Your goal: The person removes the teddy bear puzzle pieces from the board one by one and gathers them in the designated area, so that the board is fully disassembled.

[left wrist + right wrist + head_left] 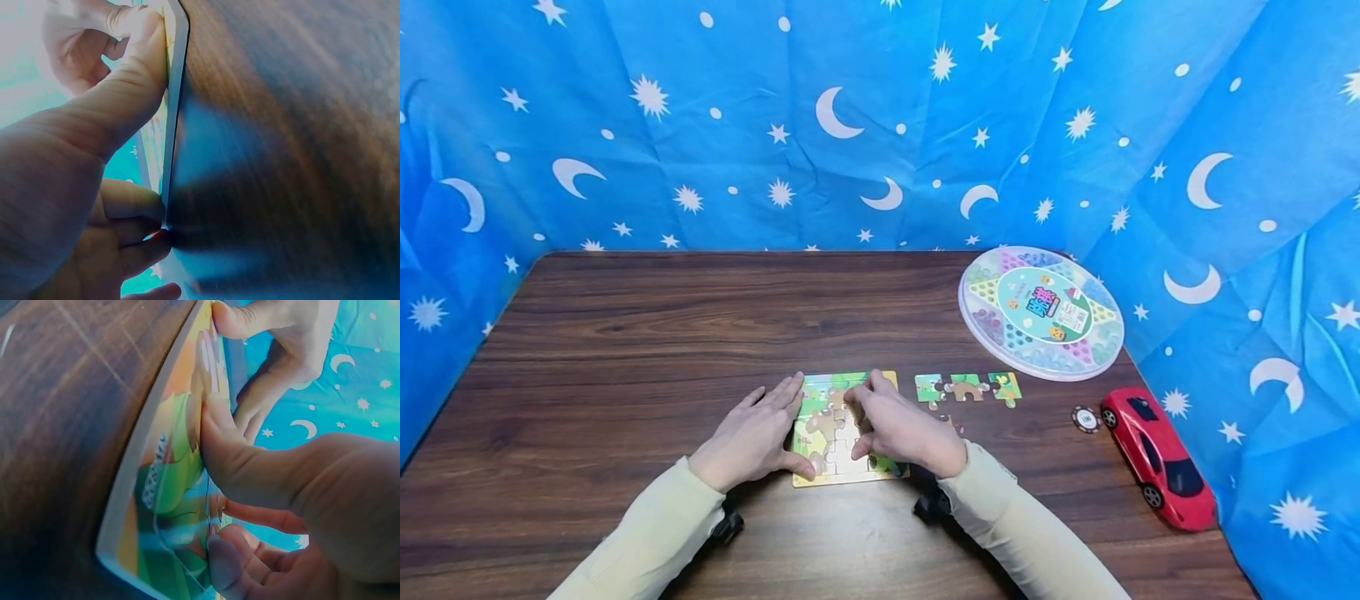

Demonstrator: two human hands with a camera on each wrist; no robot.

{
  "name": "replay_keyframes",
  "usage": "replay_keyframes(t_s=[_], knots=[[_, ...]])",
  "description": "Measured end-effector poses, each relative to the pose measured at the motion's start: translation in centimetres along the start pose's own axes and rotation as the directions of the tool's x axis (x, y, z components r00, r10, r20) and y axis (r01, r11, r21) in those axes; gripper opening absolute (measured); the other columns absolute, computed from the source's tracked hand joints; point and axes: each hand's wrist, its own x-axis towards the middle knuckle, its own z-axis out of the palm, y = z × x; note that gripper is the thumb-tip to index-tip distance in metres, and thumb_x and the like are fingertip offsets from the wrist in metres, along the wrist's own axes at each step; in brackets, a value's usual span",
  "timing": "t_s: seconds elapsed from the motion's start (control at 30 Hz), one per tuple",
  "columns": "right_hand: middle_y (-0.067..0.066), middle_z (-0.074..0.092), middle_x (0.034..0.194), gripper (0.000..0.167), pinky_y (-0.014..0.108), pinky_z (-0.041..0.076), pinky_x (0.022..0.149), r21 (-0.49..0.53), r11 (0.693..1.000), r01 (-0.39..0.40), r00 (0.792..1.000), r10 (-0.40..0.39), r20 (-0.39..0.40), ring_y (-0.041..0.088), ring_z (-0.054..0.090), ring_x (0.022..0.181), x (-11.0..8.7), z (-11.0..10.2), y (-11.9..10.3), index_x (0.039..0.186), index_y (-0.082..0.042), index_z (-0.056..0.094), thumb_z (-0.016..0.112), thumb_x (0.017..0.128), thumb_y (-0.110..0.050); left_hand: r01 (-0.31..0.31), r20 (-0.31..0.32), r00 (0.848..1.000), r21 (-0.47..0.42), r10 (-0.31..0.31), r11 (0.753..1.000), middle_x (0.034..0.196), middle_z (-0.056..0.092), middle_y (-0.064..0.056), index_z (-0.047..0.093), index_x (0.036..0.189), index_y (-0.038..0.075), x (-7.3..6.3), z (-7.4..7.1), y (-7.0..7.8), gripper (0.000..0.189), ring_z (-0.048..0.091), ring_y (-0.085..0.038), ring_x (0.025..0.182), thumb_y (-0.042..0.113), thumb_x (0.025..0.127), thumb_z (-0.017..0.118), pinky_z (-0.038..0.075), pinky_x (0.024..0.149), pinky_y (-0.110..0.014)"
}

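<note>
A puzzle board (850, 479) with a yellow border lies flat on the table, partly filled with brown and green pieces; a pale patch of cut outlines shows at its lower middle. My left hand (748, 437) rests along its left side, fingers extended toward the top corner, thumb (134, 75) on the bottom corner. Over the right half, my right hand (906, 425) bends its thumb and fingers onto a brown puzzle piece (854, 415), mostly hidden beneath them. Right of the board lie loose puzzle pieces (967, 387); another peeks out behind the right wrist.
A round Chinese checkers box (1041, 312) lies at the back right. Near the right edge are a red toy car (1161, 462) and a poker chip (1086, 419). Blue cloth (737, 100) with moons and stars hangs behind the wooden table (647, 333) and beside it.
</note>
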Motion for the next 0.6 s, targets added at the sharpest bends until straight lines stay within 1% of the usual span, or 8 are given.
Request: replay_keyframes(t_s=[0.1,0.27,0.33,0.43,0.6], knots=[[0.001,0.04,0.098,0.059,0.023,0.046,0.073,-0.021,1.0,-0.005,1.0,0.005,-0.004,0.012,0.044,0.082,0.21,-0.04,-0.06,0.127,-0.001,0.053,0.08,0.08,-0.024,-0.002,-0.006,1.0,0.008,0.002,1.0,0.154,0.029,-0.023,0.045,0.14,-0.009,0.03,-0.02,-0.03,0.112,0.033,-0.033,0.14,0.072,0.065,0.068,0.033,0.109,-0.053],[0.001,0.04,0.1,0.062,0.024,0.045,0.069,-0.033,0.998,-0.061,0.998,0.061,0.002,0.013,0.045,0.082,0.44,-0.17,-0.16,0.127,-0.004,0.054,0.082,0.077,-0.028,0.004,0.002,1.0,-0.011,-0.004,1.0,0.154,0.028,-0.024,0.044,0.14,-0.009,0.09,-0.03,-0.07,0.112,0.032,-0.033,0.14,0.07,0.065,0.069,0.032,0.109,-0.054],[0.002,0.041,0.101,0.063,0.025,0.045,0.069,-0.032,0.997,-0.074,0.997,0.074,-0.006,0.014,0.045,0.082,0.41,-0.16,-0.17,0.127,-0.005,0.054,0.083,0.076,-0.029,0.004,0.003,1.0,-0.014,-0.004,1.0,0.154,0.028,-0.024,0.045,0.14,-0.009,0.11,-0.04,-0.05,0.112,0.032,-0.034,0.14,0.07,0.065,0.07,0.031,0.109,-0.054],[0.003,0.043,0.103,0.065,0.027,0.046,0.071,-0.041,0.996,-0.076,0.997,0.075,-0.03,0.015,0.046,0.084,0.28,-0.05,-0.14,0.126,-0.007,0.054,0.084,0.074,-0.031,0.005,0.004,1.0,-0.008,-0.005,1.0,0.154,0.028,-0.024,0.045,0.14,-0.009,0.13,-0.06,-0.01,0.112,0.032,-0.034,0.14,0.07,0.065,0.07,0.031,0.109,-0.054],[0.003,0.047,0.103,0.065,0.031,0.049,0.077,-0.082,0.995,-0.05,0.995,0.043,-0.086,0.016,0.048,0.088,-0.02,0.28,-0.09,0.124,-0.01,0.053,0.084,0.072,-0.033,0.008,0.012,1.0,-0.005,-0.008,1.0,0.154,0.027,-0.024,0.045,0.14,-0.009,0.12,-0.05,0.04,0.112,0.032,-0.034,0.14,0.07,0.065,0.07,0.031,0.109,-0.054]])
